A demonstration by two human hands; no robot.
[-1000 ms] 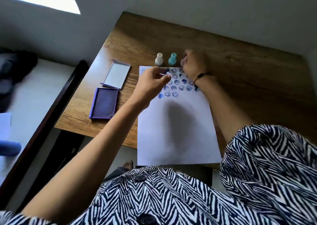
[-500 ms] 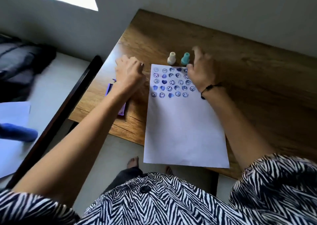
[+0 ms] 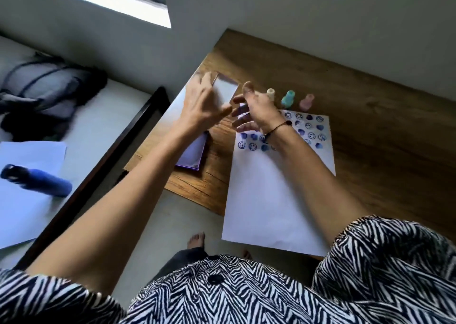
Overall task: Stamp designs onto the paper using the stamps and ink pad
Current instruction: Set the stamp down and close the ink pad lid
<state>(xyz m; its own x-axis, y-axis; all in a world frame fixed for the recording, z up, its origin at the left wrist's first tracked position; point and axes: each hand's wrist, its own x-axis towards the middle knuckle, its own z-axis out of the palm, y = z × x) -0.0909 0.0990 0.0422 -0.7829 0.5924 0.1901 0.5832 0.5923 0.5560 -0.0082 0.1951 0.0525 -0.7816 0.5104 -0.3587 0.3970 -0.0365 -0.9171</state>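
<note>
The white paper point(image 3: 276, 200) lies on the wooden desk point(image 3: 370, 131), with rows of blue smiley and heart prints across its top. Behind its top edge three stamps stand upright: cream point(image 3: 270, 93), teal point(image 3: 288, 99) and pink point(image 3: 306, 100). Left of the paper lies the open purple ink pad point(image 3: 195, 154), partly hidden by my left forearm. Its clear lid point(image 3: 225, 91) is tilted up beyond the pad. My left hand point(image 3: 204, 104) grips it, fingers on its far left edge, thumb at its near edge. My right hand point(image 3: 256, 112) hovers beside the lid, fingers spread and empty.
The desk's left edge runs close to the ink pad. Beyond it stands a bed with a dark frame point(image 3: 103, 163), carrying a blue bottle point(image 3: 37, 180) on a sheet of paper and dark clothes point(image 3: 49, 91). A wall backs the desk.
My left hand went from the ink pad to the lid and tilted it up. My right hand left the stamps and came left toward the lid. The pink stamp now stands beside the teal one.
</note>
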